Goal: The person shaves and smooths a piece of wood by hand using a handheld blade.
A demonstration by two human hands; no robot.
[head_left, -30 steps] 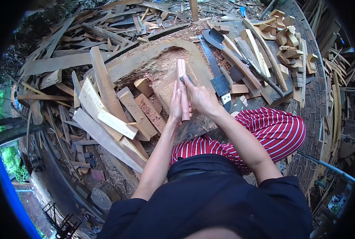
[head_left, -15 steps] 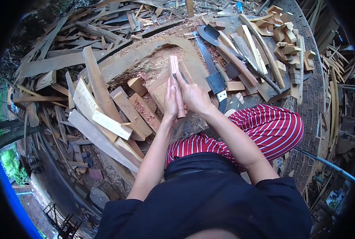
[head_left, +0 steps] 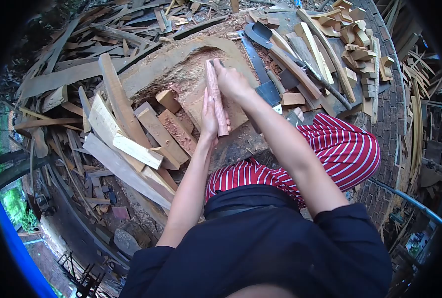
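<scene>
My left hand (head_left: 209, 116) is wrapped round the lower part of a reddish-brown wooden stick (head_left: 213, 82), which points away from me over a hollowed wooden work block (head_left: 191, 102). Closed at the far end of the stick is my right hand (head_left: 233, 82), gripping a small dark tool (head_left: 221, 63) whose exact kind is hidden by my fingers. The tool appears to touch the stick near its tip. Reddish shavings (head_left: 213, 51) lie in the hollow of the block beyond my hands.
Just right of the block are a handsaw (head_left: 253, 57) and a dark-bladed tool (head_left: 268, 93). Boards and offcuts (head_left: 164, 136) crowd the left side. Cut wooden pieces (head_left: 360, 54) are stacked at the far right. My knee in striped trousers (head_left: 337, 144) is at the near right.
My right hand has moved forward along the stick, from about its middle to the far end. The stick and my left hand have shifted slightly away from me.
</scene>
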